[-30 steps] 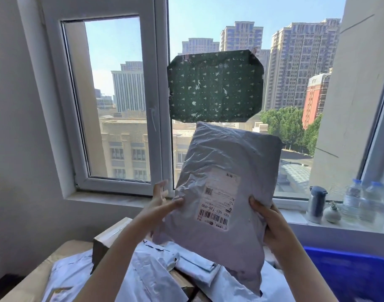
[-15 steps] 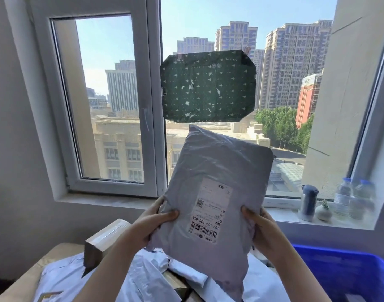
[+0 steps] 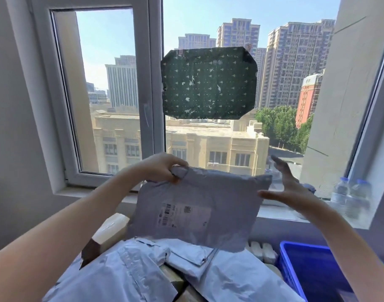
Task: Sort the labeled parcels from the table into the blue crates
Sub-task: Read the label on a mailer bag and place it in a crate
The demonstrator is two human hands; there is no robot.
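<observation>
A grey plastic mailer parcel (image 3: 199,205) with a white barcode label hangs in the air in front of the window, turned sideways. My left hand (image 3: 162,167) pinches its upper left corner. My right hand (image 3: 289,188) is spread with straight fingers beside the parcel's right edge, its thumb at the edge; I cannot tell if it touches. Below lies a pile of pale mailer parcels (image 3: 143,273) on the table. A blue crate (image 3: 295,267) stands at the lower right.
A cardboard box (image 3: 109,234) pokes out behind the pile on the left. Water bottles (image 3: 350,197) stand on the window sill at right. A dark green patterned sheet (image 3: 208,83) is stuck to the window glass.
The parcel has turned from upright to sideways. My left hand moved up to its top corner, and my right hand let go and spread open at its right edge.
</observation>
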